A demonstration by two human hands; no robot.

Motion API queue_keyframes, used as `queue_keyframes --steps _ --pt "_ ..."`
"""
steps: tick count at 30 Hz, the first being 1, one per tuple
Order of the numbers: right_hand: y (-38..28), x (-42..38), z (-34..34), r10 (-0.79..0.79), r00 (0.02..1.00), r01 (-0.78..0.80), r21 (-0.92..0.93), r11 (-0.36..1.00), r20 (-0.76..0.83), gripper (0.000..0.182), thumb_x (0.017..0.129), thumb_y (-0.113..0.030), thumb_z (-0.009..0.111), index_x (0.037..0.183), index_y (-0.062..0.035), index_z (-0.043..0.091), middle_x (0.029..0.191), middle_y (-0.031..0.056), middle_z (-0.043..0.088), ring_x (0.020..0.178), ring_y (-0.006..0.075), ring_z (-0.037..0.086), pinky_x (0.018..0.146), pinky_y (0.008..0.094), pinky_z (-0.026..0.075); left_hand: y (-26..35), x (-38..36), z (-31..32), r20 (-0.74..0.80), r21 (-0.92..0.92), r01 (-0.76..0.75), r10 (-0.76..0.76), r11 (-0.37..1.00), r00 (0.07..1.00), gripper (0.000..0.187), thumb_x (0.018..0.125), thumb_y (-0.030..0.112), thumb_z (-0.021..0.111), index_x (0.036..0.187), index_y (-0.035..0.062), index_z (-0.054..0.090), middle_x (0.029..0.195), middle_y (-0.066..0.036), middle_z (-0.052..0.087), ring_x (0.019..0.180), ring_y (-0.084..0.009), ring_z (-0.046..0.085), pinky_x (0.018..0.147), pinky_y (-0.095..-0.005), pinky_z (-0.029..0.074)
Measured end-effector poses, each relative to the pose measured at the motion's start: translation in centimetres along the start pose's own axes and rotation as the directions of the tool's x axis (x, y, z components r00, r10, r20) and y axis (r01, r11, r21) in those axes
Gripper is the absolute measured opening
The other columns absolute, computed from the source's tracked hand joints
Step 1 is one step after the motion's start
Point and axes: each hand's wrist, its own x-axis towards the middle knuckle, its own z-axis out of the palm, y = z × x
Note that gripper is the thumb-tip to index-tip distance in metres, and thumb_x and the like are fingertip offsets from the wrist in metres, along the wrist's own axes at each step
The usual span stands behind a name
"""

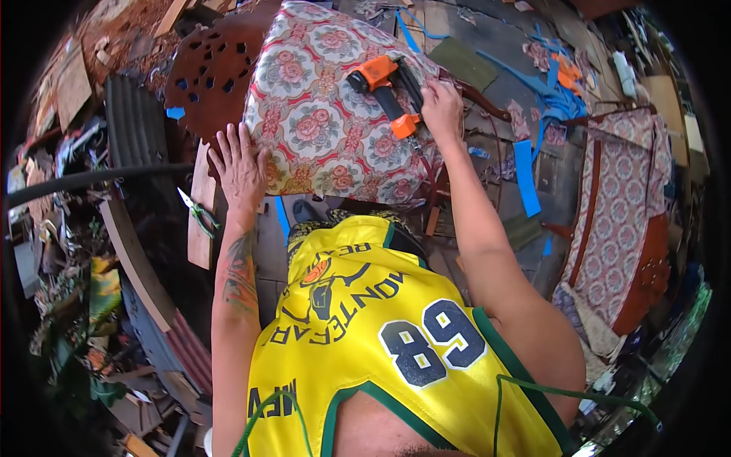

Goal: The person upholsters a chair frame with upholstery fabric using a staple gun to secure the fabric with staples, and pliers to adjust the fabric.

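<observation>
A seat covered in red and cream floral fabric [308, 126] lies in front of my body. My left hand [241, 164] rests at its left edge with fingers spread flat, thumb on the fabric. On top of the seat lies an orange and black staple gun [387, 95], its hose fitting pointing towards me. My right hand [442, 114] is at the seat's right edge, just beside the gun's magazine, its fingers curled over the edge. What the fingertips touch underneath is hidden. A carved brown wooden backrest [209, 68] stands beyond my left hand.
Green-handled pliers [201, 216] lie on a wooden board [200, 247] at left. Blue strips [525, 179] and fabric scraps are scattered on the floor at right. Another floral-covered chair [613, 213] stands at far right. Debris and corrugated sheets [137, 129] line the left side.
</observation>
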Motion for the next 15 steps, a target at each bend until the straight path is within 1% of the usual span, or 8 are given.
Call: queue_keyframes --steps 1,3,5,6,9,13,14,15 --pt "-1.6 0.4 0.1 0.017 1.0 -0.017 0.009 1.0 -0.014 0.037 0.091 -0.029 0.074 0.113 0.0015 0.074 0.112 0.0228 0.072 0.109 0.0402 0.068 0.096 0.0459 0.052 0.0 0.0 0.7 -0.021 0.004 0.006 -0.006 1.0 1.0 0.07 0.108 0.05 0.042 0.164 0.0092 0.029 0.17 -0.019 0.026 0.159 -0.039 0.014 0.127 -0.0571 0.005" --pt "-5.4 0.6 1.0 0.218 0.914 -0.266 0.1 0.959 0.341 0.057 0.089 -0.036 0.078 0.13 0.0015 0.065 0.116 0.0234 0.072 0.114 0.0389 0.067 0.098 0.0464 0.053 -0.3 -0.1 1.1 -0.027 0.019 -0.002 0.002 1.0 1.0 0.073 0.108 0.053 0.038 0.165 0.0088 0.027 0.171 -0.018 0.023 0.16 -0.0382 0.01 0.127 -0.0584 0.001" --pt "-7.4 0.0 3.1 0.257 0.885 -0.183 -0.219 0.959 0.388 0.091 0.083 -0.04 0.084 0.153 0.0007 0.042 0.126 0.0264 0.068 0.117 0.0398 0.067 0.098 0.0488 0.054 -0.2 -0.2 0.9 -0.023 -0.007 0.009 -0.009 1.0 1.0 0.071 0.109 0.05 0.039 0.165 0.0075 0.026 0.173 -0.015 0.02 0.161 -0.0367 0.01 0.126 -0.0596 0.0" --pt "-7.7 0.0 3.9 0.305 0.808 -0.19 -0.267 0.945 0.505 0.117 0.081 -0.04 0.086 0.163 0.0027 0.015 0.13 0.0302 0.065 0.121 0.0433 0.065 0.099 0.0505 0.053 -0.2 -0.1 0.5 -0.035 -0.027 0.0 -0.001 1.0 0.999 0.068 0.109 0.047 0.04 0.165 0.0089 0.028 0.172 -0.015 0.022 0.161 -0.0364 0.011 0.126 -0.06 0.002" --pt "-6.7 0.5 5.6 0.327 0.796 -0.226 -0.251 0.941 0.51 0.123 0.079 -0.039 0.088 0.164 0.0038 0.009 0.13 0.0317 0.064 0.12 0.0438 0.065 0.1 0.0501 0.053 -1.9 0.9 0.7 -0.067 -0.012 -0.081 0.08 0.997 0.995 0.066 0.109 0.044 0.041 0.164 0.0105 0.03 0.172 -0.013 0.025 0.16 -0.0362 0.012 0.126 -0.0603 0.004" --pt "-4.7 1.2 3.5 0.291 0.833 -0.204 -0.228 0.952 0.47 0.097 0.078 -0.028 0.075 0.156 0.0044 0.028 0.114 0.0334 0.069 0.107 0.0494 0.068 0.094 0.0525 0.056 -2.9 4.4 -1.5 0.0 0.062 -0.206 0.207 0.976 0.978 0.065 0.11 0.046 0.04 0.165 0.0122 0.028 0.171 -0.013 0.025 0.16 -0.0362 0.014 0.126 -0.0595 0.008" --pt "-3.8 1.0 2.4 0.27 0.877 -0.208 -0.194 0.959 0.397 0.086 0.076 -0.026 0.074 0.149 0.0042 0.04 0.109 0.0336 0.07 0.104 0.0491 0.07 0.093 0.0528 0.057 -3.2 5.4 -1.6 -0.032 0.057 -0.237 0.239 0.97 0.97 0.066 0.109 0.047 0.041 0.165 0.0126 0.029 0.171 -0.013 0.026 0.16 -0.036 0.015 0.127 -0.0592 0.009" --pt "-2.8 0.4 0.9 0.216 0.93 -0.147 -0.239 0.96 0.297 0.065 0.075 -0.03 0.08 0.13 -0.0018 0.06 0.1 0.0297 0.073 0.096 0.0457 0.072 0.086 0.0503 0.057 -3.5 6.3 -1.4 -0.058 0.055 -0.269 0.272 0.962 0.961 0.067 0.109 0.048 0.042 0.165 0.013 0.029 0.171 -0.013 0.027 0.16 -0.0357 0.016 0.127 -0.0588 0.009"
